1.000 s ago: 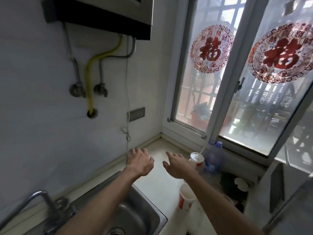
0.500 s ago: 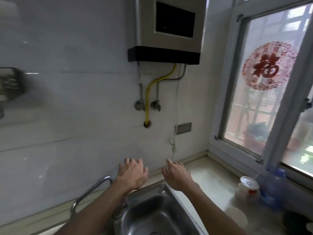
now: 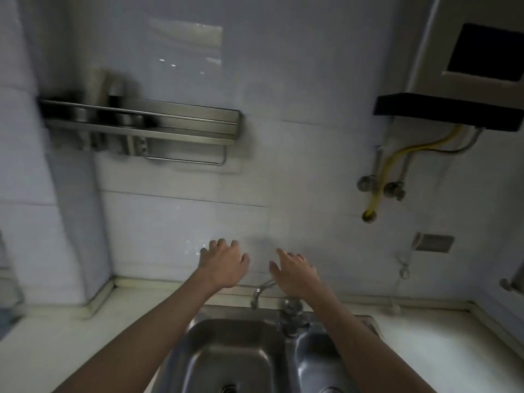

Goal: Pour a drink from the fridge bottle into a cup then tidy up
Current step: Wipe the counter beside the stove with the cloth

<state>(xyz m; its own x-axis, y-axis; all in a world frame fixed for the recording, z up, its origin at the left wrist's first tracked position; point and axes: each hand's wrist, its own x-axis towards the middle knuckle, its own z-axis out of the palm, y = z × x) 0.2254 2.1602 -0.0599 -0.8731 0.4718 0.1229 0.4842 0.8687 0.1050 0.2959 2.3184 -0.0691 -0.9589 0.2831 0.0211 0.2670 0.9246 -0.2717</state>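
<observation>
Nearest you, a steel sink [image 3: 235, 353] with 2 basins sits in the pale table [image 3: 425, 336]. Your bare arms reach over it. The tap [image 3: 262, 290] curves between your hands. Your left hand [image 3: 224, 263] and right hand [image 3: 296, 272] hover palm down, empty, fingers loosely spread. Beyond, a metal rack [image 3: 158, 126] hangs on the wall. No bottle or cup is in view.

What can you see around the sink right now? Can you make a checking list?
Surface: pale counter, bare where visible.
Job's things: nothing seen; no bottle or cup in view.
Clutter: metal pots on the wall rack.
Grippers: left hand and right hand open, empty, held above the tap.
Cables: yellow hose under the heater; thin cord below the socket.
Surroundings: steel sink, tiled wall.
</observation>
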